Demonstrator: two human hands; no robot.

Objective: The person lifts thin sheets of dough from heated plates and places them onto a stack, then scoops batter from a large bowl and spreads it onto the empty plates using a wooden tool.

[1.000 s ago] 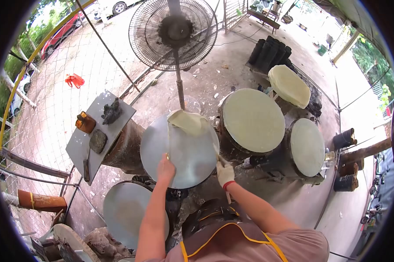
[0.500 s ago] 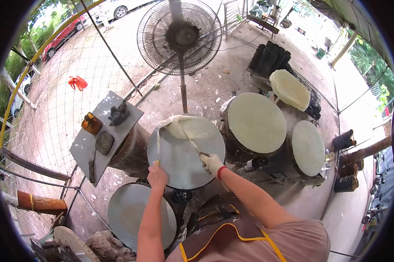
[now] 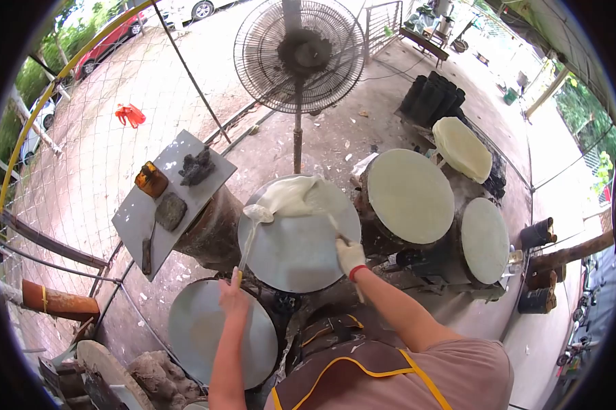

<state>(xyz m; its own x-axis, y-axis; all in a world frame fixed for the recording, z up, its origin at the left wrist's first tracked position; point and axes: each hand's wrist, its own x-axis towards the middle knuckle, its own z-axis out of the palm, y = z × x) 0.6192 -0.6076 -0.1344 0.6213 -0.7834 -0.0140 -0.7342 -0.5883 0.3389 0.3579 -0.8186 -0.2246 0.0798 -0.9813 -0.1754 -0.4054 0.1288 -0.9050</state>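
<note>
My left hand (image 3: 233,295) is closed round the handle of a ladle (image 3: 258,214), whose batter-coated bowl is at the upper left of the middle round griddle (image 3: 294,253). Pale, wet batter (image 3: 291,196) lies across the far part of that griddle. My right hand (image 3: 351,253), in a light glove with a red band at the wrist, grips a thin stick-like tool (image 3: 334,224) over the griddle's right side. The tool's far end reaches toward the batter.
Two round griddles (image 3: 410,196) (image 3: 485,240) covered in pale sheets stand at the right, below a stack of sheets (image 3: 462,149). A bare griddle (image 3: 222,333) is at the lower left. A board (image 3: 133,213) with a tin and dark lumps lies left. A fan (image 3: 299,55) stands ahead.
The ladle has moved left and its bowl now shows at the griddle's edge. My right hand has shifted right with its tool, and the batter has spread on the griddle's far part. The view has shifted.
</note>
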